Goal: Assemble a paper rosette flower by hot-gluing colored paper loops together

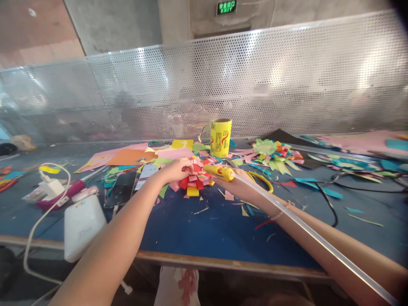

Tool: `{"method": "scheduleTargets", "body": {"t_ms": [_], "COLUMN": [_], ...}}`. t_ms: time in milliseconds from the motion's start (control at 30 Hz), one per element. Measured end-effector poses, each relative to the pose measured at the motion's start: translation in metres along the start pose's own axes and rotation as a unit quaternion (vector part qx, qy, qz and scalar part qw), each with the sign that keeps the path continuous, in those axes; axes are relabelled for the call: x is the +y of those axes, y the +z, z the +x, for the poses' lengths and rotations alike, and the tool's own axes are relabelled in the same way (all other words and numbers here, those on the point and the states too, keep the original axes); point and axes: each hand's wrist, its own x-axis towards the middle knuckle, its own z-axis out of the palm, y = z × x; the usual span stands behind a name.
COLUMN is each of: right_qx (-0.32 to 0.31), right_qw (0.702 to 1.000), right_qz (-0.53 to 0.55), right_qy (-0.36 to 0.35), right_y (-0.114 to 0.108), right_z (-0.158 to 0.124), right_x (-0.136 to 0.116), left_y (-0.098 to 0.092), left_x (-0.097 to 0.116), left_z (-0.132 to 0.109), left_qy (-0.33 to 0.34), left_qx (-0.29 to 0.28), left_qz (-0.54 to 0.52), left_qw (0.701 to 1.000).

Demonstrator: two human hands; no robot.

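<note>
In the head view my left hand (180, 169) is closed, its curled fingers at the upper left edge of a red, pink and yellow paper flower (192, 183) on the table. My right hand (237, 185) grips a yellow hot glue gun (223, 172) just right of the flower, nozzle pointing left toward it. A long translucent glue stick (306, 228) runs from the gun's back along my right forearm. Part of the gun's handle is hidden by my hand. Yellow scissors handles (265, 182) lie beside my right hand.
Behind the flower stands a yellow cardboard tube (221, 138). Another paper flower (277, 154) lies to the right, near black cables (328, 204). On the left are a phone (122, 189), a white power bank (83, 227) and a plugged charger (52, 187). A perforated metal panel (143, 93) borders the back.
</note>
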Motion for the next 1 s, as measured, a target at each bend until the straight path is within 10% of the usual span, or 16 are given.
{"method": "scheduleTargets", "body": {"t_ms": [1000], "right_qx": [-0.014], "right_qw": [0.995], "right_qz": [0.088], "right_qy": [0.048], "right_y": [0.000], "right_z": [-0.003], "right_x": [0.010], "left_y": [-0.004], "left_x": [-0.013], "left_z": [-0.004], "left_qy": [-0.014], "left_qx": [0.060], "left_qz": [-0.036], "left_qw": [0.997]}}
